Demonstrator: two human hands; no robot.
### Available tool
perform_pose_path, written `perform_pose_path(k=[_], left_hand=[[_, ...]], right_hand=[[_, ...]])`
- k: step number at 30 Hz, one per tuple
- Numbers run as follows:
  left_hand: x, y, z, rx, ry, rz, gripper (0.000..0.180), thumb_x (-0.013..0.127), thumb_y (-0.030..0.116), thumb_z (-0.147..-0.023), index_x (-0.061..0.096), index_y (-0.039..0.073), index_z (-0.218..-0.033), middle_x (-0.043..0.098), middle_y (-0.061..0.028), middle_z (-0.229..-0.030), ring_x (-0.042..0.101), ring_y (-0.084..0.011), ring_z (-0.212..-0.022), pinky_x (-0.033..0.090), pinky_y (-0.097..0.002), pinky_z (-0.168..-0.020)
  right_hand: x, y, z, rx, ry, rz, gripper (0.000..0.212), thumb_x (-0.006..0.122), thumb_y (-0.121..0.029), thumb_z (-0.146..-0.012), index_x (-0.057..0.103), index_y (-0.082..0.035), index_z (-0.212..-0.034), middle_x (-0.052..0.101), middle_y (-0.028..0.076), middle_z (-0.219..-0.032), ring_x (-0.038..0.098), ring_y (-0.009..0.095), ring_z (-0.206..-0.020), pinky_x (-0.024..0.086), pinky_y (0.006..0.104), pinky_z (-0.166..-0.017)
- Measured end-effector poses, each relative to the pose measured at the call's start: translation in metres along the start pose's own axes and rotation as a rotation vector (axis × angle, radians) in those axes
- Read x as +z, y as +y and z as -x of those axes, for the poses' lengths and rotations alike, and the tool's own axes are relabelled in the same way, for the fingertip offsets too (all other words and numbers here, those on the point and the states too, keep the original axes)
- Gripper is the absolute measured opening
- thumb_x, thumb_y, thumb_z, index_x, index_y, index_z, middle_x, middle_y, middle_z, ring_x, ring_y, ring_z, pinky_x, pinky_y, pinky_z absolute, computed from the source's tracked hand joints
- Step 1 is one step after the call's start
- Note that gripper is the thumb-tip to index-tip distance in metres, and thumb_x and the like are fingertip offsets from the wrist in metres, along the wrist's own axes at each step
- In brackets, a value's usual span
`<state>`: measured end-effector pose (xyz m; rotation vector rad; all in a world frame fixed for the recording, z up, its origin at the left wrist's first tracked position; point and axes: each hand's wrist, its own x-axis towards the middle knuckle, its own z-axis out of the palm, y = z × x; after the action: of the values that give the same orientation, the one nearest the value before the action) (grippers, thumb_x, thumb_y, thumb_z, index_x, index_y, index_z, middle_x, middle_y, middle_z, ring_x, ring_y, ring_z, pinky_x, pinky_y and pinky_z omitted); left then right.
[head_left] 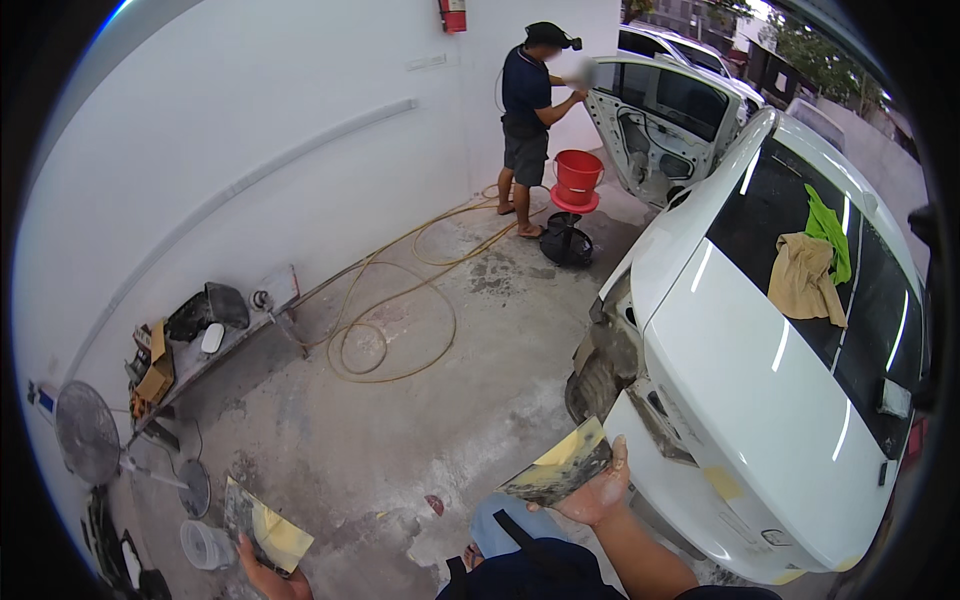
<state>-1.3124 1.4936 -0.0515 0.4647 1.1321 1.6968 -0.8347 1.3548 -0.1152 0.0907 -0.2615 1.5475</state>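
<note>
My left hand (pixel 268 578), at the lower left, is closed on the edge of a flat rectangular sheet (pixel 266 530). That sheet is pale yellow with dark grey smears. A similar yellow sheet (pixel 562 462), also smeared dark grey, is in my right hand (pixel 600 493). My right palm is turned up, with the thumb raised and the fingers partly hidden behind the sheet. The exact kind of either sheet cannot be made out. Close to my right hand stands the white car (pixel 740 400), its rear bumper area stripped. A clear plastic tub (pixel 207 546) is beside the left sheet.
A person (pixel 528 120) works at the open car door (pixel 660 115). Near them are a red bucket (pixel 577 178) and a coiled yellow hose (pixel 400 375). Cloths (pixel 806 278) lie on the rear window. At left are a fan (pixel 88 432) and a low bench (pixel 205 365) with boxes.
</note>
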Motion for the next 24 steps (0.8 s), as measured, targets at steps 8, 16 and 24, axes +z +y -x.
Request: perform_pose_path(k=[8, 16, 24], left_hand=[[0.326, -0.182, -0.208, -0.182, -0.364, -0.196, 0.040, 0.059, 0.029, -0.108, 0.057, 0.003, -0.137, 0.068, -0.0091, -0.126, 0.069, -0.0246, -0.115, 0.059, -0.0420, -0.095], [0.565, -0.320, -0.365, -0.396, -0.435, -0.148, 0.040, 0.057, 0.032, -0.108, 0.060, 0.002, -0.134, 0.070, -0.0108, -0.126, 0.072, -0.0264, -0.111, 0.059, -0.0429, -0.095], [0.914, -0.546, -0.462, -0.684, -0.814, -0.296, 0.041, 0.059, 0.034, -0.107, 0.064, 0.004, -0.133, 0.072, -0.0090, -0.123, 0.072, -0.0258, -0.109, 0.058, -0.0432, -0.095]], right_hand=[[-0.130, -0.112, -0.215, -0.348, 0.324, -0.061, 0.091, 0.039, -0.088, -0.092, 0.058, -0.024, -0.153, 0.052, 0.022, -0.158, 0.048, 0.053, -0.141, 0.041, 0.0753, -0.097], [-0.147, -0.285, -0.428, -0.461, 0.108, 0.189, 0.083, 0.037, -0.079, -0.099, 0.056, -0.021, -0.155, 0.052, 0.019, -0.159, 0.047, 0.053, -0.143, 0.041, 0.0736, -0.104], [-0.243, -0.429, -0.533, -0.857, 0.138, 0.394, 0.086, 0.027, -0.084, -0.098, 0.061, -0.025, -0.152, 0.053, 0.010, -0.160, 0.049, 0.044, -0.144, 0.040, 0.0787, -0.096]])
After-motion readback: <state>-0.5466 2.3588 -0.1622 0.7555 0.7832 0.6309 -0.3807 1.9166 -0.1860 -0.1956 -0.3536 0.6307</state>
